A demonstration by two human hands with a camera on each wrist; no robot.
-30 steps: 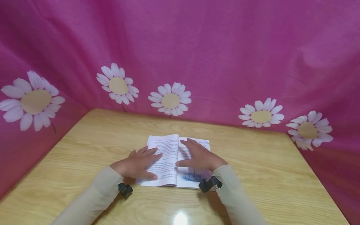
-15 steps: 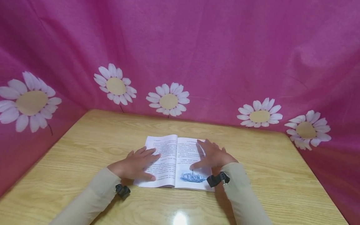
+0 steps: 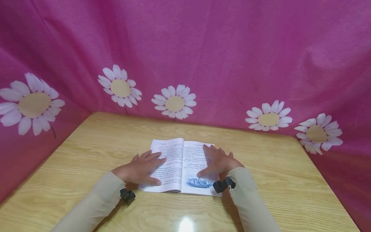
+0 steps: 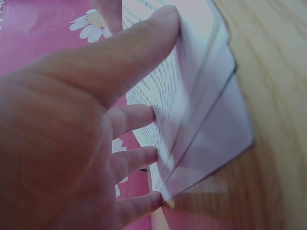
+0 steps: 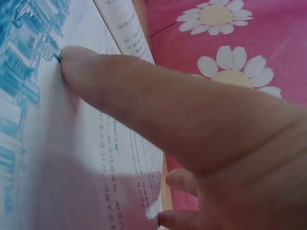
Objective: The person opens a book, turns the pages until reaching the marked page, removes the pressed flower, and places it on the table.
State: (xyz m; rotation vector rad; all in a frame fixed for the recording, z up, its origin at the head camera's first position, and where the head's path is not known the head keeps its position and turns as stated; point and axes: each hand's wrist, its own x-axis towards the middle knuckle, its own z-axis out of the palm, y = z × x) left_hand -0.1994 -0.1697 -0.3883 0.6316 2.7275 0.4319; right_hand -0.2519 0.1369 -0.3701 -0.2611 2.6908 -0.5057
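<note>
An open book (image 3: 171, 175) lies flat on the wooden table, printed text on both pages and a blue city drawing (image 3: 199, 182) low on the right page. Fingers spread, my left hand (image 3: 140, 169) rests on the left page; the left wrist view shows the thumb (image 4: 144, 45) and fingertips on the paper and the loose page edges fanned at the corner. On the right page's outer side my right hand (image 3: 221, 162) lies with fingers extended. Its thumb tip (image 5: 79, 62) is right beside the drawing in the right wrist view.
Around the book spreads the light wooden table (image 3: 278, 180). A magenta cloth (image 3: 220, 64) with large white daisies stands behind it and along both sides. Each wrist wears a small black camera (image 3: 127, 196) over a beige sleeve.
My right hand has slid right, from near the book's spine to the right page's outer part, uncovering text and the drawing. The left hand stays on the left page.
</note>
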